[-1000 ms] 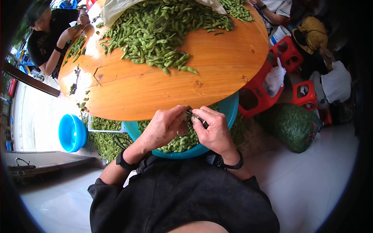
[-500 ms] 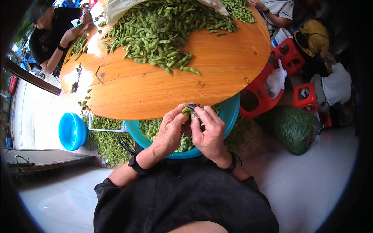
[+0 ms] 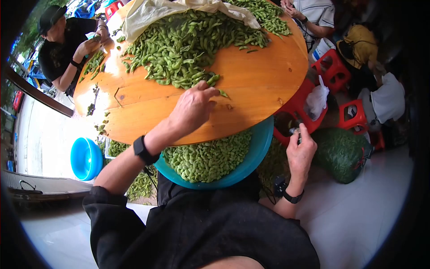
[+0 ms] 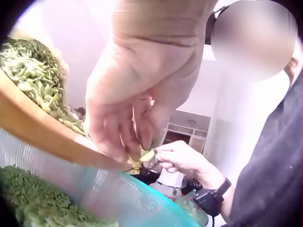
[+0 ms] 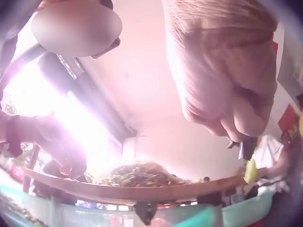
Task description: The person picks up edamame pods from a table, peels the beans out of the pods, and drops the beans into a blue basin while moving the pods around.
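My left hand point(image 3: 192, 110) is over the wooden table point(image 3: 251, 96), its fingertips at the near edge of a heap of green soybean pods point(image 3: 179, 49). In the left wrist view its fingers hang loosely bent. A single pod point(image 3: 223, 93) lies beside them. Off the table's right edge, my right hand point(image 3: 301, 150) grips a small dark tool point(image 5: 245, 147), mostly hidden by the fingers. A pale green pod point(image 5: 250, 171) shows at the tool's end. Between my arms, a blue basin point(image 3: 264, 143) holds many shelled beans point(image 3: 208, 157) under the table's edge.
A cream cloth point(image 3: 148, 15) covers the back of the heap. Red stools point(image 3: 331, 69) and a stuffed green sack point(image 3: 338, 154) stand at right. An empty-looking blue basin point(image 3: 86, 159) sits at left on the floor. Other people point(image 3: 74, 49) are around the table.
My hands were together over the basin, working on a pod; they have parted. The left has reached forward to the heap, and the right has moved out to the right with the tool.
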Tool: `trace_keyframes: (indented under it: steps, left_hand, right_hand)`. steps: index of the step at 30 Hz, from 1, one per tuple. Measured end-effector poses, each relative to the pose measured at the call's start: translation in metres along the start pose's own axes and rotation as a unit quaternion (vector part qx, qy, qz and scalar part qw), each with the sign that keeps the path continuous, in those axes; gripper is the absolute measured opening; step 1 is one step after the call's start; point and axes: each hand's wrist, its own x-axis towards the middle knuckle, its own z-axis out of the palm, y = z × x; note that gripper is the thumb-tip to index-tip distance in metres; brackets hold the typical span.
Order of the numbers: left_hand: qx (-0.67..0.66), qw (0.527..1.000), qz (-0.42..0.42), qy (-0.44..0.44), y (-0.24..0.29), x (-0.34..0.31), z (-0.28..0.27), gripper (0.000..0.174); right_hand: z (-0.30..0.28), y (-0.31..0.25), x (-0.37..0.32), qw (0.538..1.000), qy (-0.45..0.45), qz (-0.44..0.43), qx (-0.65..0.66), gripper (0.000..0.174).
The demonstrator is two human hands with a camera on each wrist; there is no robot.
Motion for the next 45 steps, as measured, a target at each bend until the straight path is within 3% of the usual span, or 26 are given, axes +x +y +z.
trace_keyframes:
  steps: [2,6,9,11,13,15,17,18,20,24,26,27,29,30,33,34,35,36,37,39,41,43,45]
  left_hand:
    - [0.089,0.996,0.027,0.014,-0.015,0.017,0.009,0.019]
    - [0.111,0.994,0.008,-0.021,-0.015,0.027,0.011,0.018]
    - [0.13,0.99,0.054,0.031,-0.006,0.021,0.01,0.017]
    - [-0.106,0.99,-0.075,-0.057,0.022,0.008,-0.002,0.016]
    - [-0.149,0.977,-0.117,-0.095,0.039,-0.009,-0.008,0.013]
    - [-0.325,0.911,-0.217,-0.13,0.049,-0.03,-0.008,0.011]
    - [-0.376,0.893,-0.216,-0.123,0.046,-0.048,-0.002,0.012]
    - [-0.388,0.888,-0.225,-0.097,0.046,-0.054,-0.002,0.013]
    - [-0.374,0.895,-0.235,-0.056,0.046,-0.064,0.0,0.014]
    - [-0.34,0.915,-0.217,-0.02,0.04,-0.075,0.008,0.014]
    - [-0.5,0.828,-0.249,-0.045,0.03,-0.078,0.008,0.012]
    - [-0.501,0.828,-0.25,-0.044,0.029,-0.078,0.007,0.012]
    - [-0.675,0.661,-0.317,-0.083,0.027,-0.079,0.005,0.01]
    - [-0.746,0.599,-0.277,-0.091,0.026,-0.081,0.011,0.01]
    - [-0.778,0.57,-0.254,-0.068,0.024,-0.083,0.021,0.011]
    - [-0.775,0.576,-0.254,-0.054,0.025,-0.083,0.021,0.011]
    - [-0.776,0.575,-0.253,-0.056,0.028,-0.082,0.021,0.011]
    - [-0.685,0.685,-0.246,-0.035,0.032,-0.082,0.019,0.01]
    - [-0.578,0.782,-0.234,-0.012,0.037,-0.081,0.015,0.01]
    - [-0.538,0.803,-0.256,-0.005,0.044,-0.08,0.012,0.013]
    - [-0.304,0.934,-0.187,0.03,0.04,-0.082,0.015,0.016]
    - [-0.287,0.938,-0.192,0.034,0.042,-0.078,0.011,0.019]
    - [-0.359,0.902,-0.241,0.016,0.04,-0.076,0.011,0.021]
  right_hand:
    - [0.007,0.0,-0.002,0.999,-0.003,-0.039,0.022,0.028]
    - [0.017,-0.019,-0.004,0.995,-0.011,-0.053,0.086,0.024]
    - [0.024,-0.04,-0.004,0.981,-0.037,-0.063,0.18,0.024]
    - [0.033,-0.051,-0.009,0.945,-0.126,0.024,0.3,0.025]
    - [0.033,-0.07,-0.009,0.848,-0.226,0.114,0.465,0.026]
    - [0.035,-0.081,-0.011,0.758,-0.282,0.154,0.568,0.027]
    - [0.039,-0.087,-0.014,0.72,-0.316,0.163,0.596,0.028]
    - [0.041,-0.089,-0.015,0.719,-0.32,0.162,0.596,0.028]
    - [0.042,-0.09,-0.017,0.673,-0.356,0.177,0.624,0.027]
    - [0.047,-0.097,-0.018,0.708,-0.358,0.157,0.588,0.025]
    - [0.053,-0.093,-0.014,0.718,-0.367,0.119,0.58,0.021]
    - [0.053,-0.091,-0.011,0.718,-0.368,0.119,0.579,0.021]
    - [0.054,-0.089,-0.004,0.613,-0.426,0.149,0.648,0.019]
    - [0.057,-0.088,-0.003,0.557,-0.427,0.159,0.695,0.018]
    - [0.057,-0.092,-0.001,0.56,-0.422,0.174,0.691,0.019]
    - [0.057,-0.092,-0.002,0.561,-0.421,0.175,0.69,0.019]
    - [0.057,-0.094,-0.004,0.599,-0.405,0.169,0.67,0.019]
    - [0.058,-0.095,-0.006,0.635,-0.388,0.162,0.648,0.019]
    - [0.057,-0.097,-0.008,0.635,-0.388,0.162,0.648,0.019]
    - [0.053,-0.102,-0.011,0.749,-0.368,0.108,0.54,0.019]
    - [0.051,-0.108,-0.014,0.772,-0.357,0.086,0.519,0.018]
    - [0.056,-0.109,-0.02,0.799,-0.297,0.055,0.52,0.018]
    - [0.059,-0.113,-0.022,0.813,-0.277,0.05,0.509,0.017]
